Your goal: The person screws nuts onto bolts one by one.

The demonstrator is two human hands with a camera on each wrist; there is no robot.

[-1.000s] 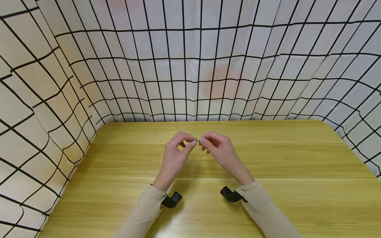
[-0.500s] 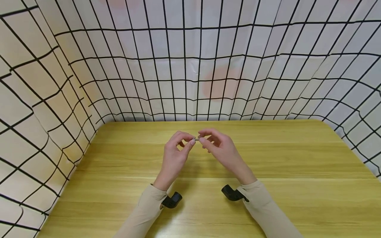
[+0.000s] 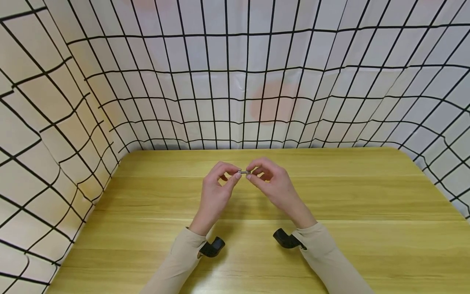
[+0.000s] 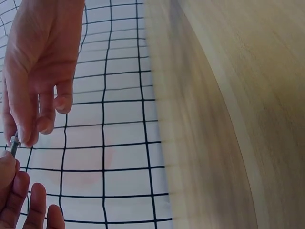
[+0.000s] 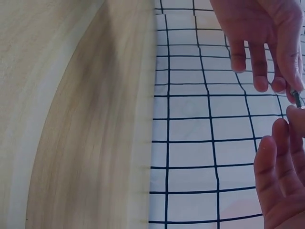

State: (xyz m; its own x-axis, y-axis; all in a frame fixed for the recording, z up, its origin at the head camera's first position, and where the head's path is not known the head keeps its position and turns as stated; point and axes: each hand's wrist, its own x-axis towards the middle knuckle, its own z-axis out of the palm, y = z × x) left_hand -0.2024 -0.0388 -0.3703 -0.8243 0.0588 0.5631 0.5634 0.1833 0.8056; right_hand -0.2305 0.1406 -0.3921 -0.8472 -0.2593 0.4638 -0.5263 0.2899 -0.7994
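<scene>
A small metal bolt [image 3: 243, 172] is held level between the two hands, above the table. My left hand [image 3: 216, 190] pinches its left end between thumb and index finger. The right wrist view shows threads on the bolt's shank [image 5: 299, 99]. At the other end, the right hand [image 3: 273, 181] has thumb and index finger on either side of a small nut [image 3: 248, 172] on the bolt. This nut [image 4: 15, 140] appears as a pale ring by the right fingertips in the left wrist view. The other fingers of both hands are loosely bent.
A wooden table [image 3: 154, 237] lies under both forearms. White sheeting with a black grid [image 3: 205, 90] rises behind it and along both sides. Black camera mounts [image 3: 213, 247] stick out from the beige sleeve cuffs.
The right index finger has lifted off and come back down opposite the thumb, and the right fingertips sit slightly farther right. More of the bolt shows between the hands. The left hand has stayed almost still.
</scene>
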